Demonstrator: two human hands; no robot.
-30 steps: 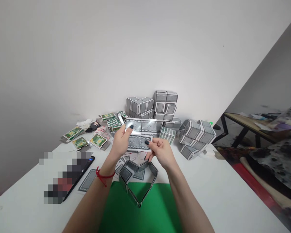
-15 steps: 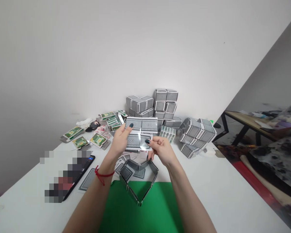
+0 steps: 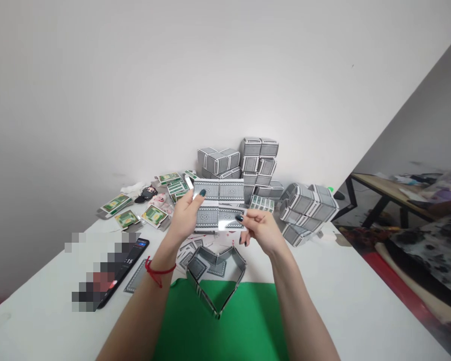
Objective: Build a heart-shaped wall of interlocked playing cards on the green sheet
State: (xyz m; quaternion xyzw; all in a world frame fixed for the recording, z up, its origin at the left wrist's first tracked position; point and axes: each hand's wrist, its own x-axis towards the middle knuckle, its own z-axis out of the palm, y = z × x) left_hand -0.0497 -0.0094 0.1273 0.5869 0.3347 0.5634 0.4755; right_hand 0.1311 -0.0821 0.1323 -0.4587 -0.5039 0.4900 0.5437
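Observation:
Both hands hold a flat panel of grey-backed playing cards (image 3: pixel 218 205) joined side by side, raised above the table. My left hand (image 3: pixel 186 216) pinches its left edge, thumb on the front. My right hand (image 3: pixel 261 229) pinches the lower right card between thumb and fingers. Below the hands, a heart-shaped frame made of cards (image 3: pixel 216 273) stands on edge, partly on a green sheet (image 3: pixel 225 326). Loose cards (image 3: pixel 190 250) lie flat behind the frame.
Stacks of cubes built from cards (image 3: pixel 257 160) stand at the wall, with another cluster (image 3: pixel 308 205) to the right. Green card boxes (image 3: pixel 154 214) lie at the back left. A phone (image 3: pixel 126 263) rests at the left on the white table (image 3: pixel 361 301).
The card panel has shifted slightly right, and my right hand has slid right along its lower edge. My left hand keeps its grip.

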